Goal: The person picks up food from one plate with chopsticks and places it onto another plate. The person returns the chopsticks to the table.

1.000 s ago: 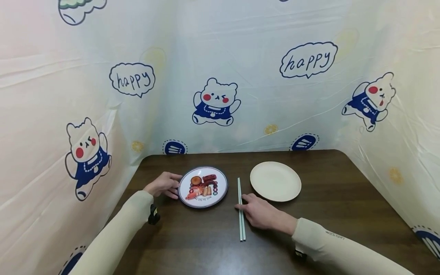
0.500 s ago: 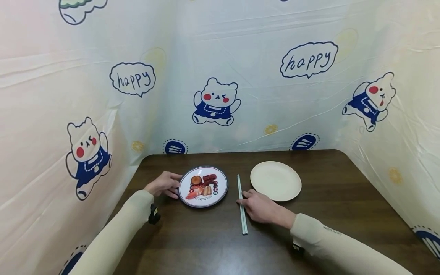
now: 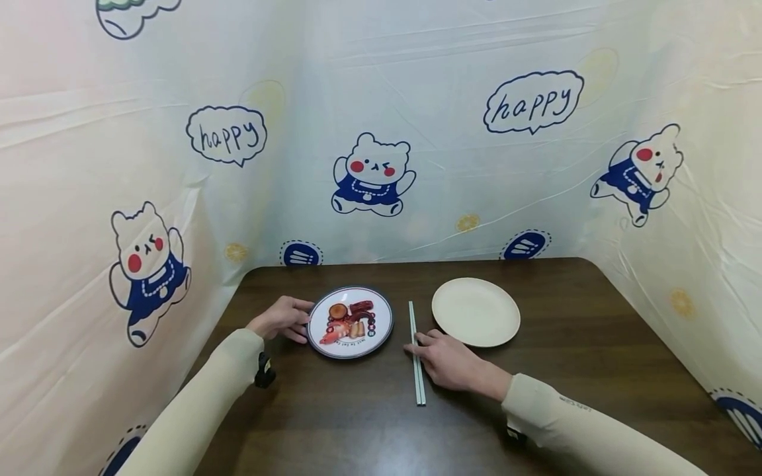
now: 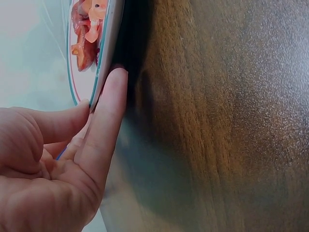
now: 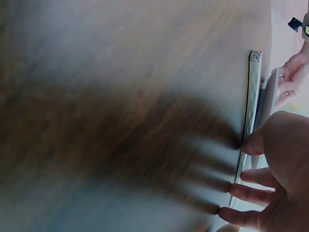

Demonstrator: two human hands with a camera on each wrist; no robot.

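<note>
In the head view my left hand (image 3: 282,318) holds the left edge of a round white plate (image 3: 374,311) with a dark blue rim and printed food. The left wrist view shows the thumb on the rim and a finger under the plate's edge (image 4: 87,92). Right of that plate, a pair of pale green chopsticks (image 3: 419,387) lies side by side on the table, pointing away from me. My right hand (image 3: 449,362) pinches the chopsticks (image 5: 252,92) around their middle, its other fingertips down on the tabletop. A plain cream plate (image 3: 476,311) stands just beyond that hand.
The dark brown wooden table (image 3: 357,430) has rounded far corners. A pale curtain (image 3: 440,165) printed with bears and "happy" bubbles hangs around its back and sides. Both sleeves carry a small black device at the wrist.
My right hand has slid the chopsticks a little away from me, mostly in the first half second. The left hand and both plates have stayed put; the view has shifted slightly.
</note>
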